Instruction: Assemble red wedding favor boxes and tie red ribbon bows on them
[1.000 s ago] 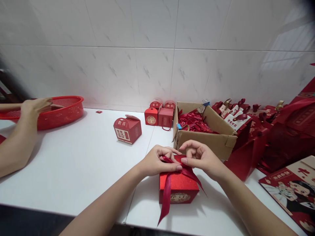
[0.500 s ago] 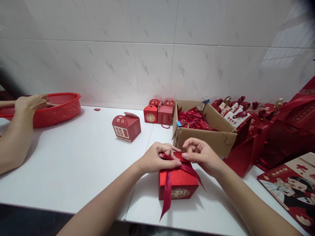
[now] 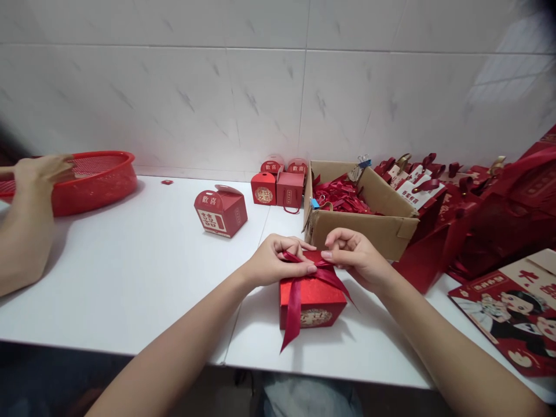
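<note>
A small red box [image 3: 319,301] with a gold emblem stands on the white table below my hands. A dark red ribbon [image 3: 294,307] lies across its top, one tail hanging down the front and another slanting right. My left hand [image 3: 282,260] is closed on the ribbon, its thumb pressed on the crossing at the box top. At the box's back right, my right hand [image 3: 354,255] pinches the ribbon between thumb and finger, other fingers curled.
A cardboard box [image 3: 360,223] of red ribbons stands behind my hands. Red gift boxes [image 3: 221,211] stand at centre, red bags [image 3: 434,249] and a printed bag [image 3: 512,313] at right. At left, another person's hand [image 3: 39,174] reaches to a red basket [image 3: 95,191].
The whole scene sits higher because the view has tilted down. Both my hands keep nearly the same hold on the ribbon.
</note>
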The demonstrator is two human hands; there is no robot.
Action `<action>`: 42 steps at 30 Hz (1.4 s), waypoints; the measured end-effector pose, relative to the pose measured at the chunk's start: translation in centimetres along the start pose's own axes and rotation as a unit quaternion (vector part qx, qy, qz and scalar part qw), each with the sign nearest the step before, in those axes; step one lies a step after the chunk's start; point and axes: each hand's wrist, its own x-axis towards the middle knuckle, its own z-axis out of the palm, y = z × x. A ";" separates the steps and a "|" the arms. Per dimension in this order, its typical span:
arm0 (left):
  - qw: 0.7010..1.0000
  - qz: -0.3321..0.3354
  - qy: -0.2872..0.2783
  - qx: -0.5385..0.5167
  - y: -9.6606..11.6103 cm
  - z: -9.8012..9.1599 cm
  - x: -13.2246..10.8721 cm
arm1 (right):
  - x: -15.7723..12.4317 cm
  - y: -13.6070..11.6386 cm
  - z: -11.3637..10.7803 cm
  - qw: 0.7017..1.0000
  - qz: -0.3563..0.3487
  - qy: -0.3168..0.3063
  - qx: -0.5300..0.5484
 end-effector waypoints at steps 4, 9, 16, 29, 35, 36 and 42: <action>1.000 0.001 0.003 0.004 0.0 0.0 -0.1 | 0.0 0.0 -0.1 1.000 -0.008 -0.007 -0.012; 1.000 0.005 -0.005 0.004 0.1 -0.1 -0.3 | 0.1 0.1 -0.2 0.997 -0.030 -0.020 -0.067; 0.998 -0.012 -0.013 -0.061 0.2 -0.3 -0.4 | -0.1 -0.1 0.2 0.986 -0.069 0.031 -0.150; 0.973 0.008 -0.063 -0.223 -0.4 -1.4 -0.1 | 0.0 0.8 0.3 0.992 -0.039 0.023 -0.119; 0.983 0.025 -0.050 -0.172 -0.9 -1.4 -0.1 | 0.0 0.8 0.3 0.992 -0.045 0.018 -0.118; 0.984 0.020 -0.049 -0.172 -0.9 -1.4 -0.1 | 0.0 0.7 0.3 0.992 -0.044 0.017 -0.118; 0.972 0.046 -0.073 -0.217 -0.6 -1.5 -0.1 | 0.0 0.9 0.3 0.993 -0.050 0.018 -0.101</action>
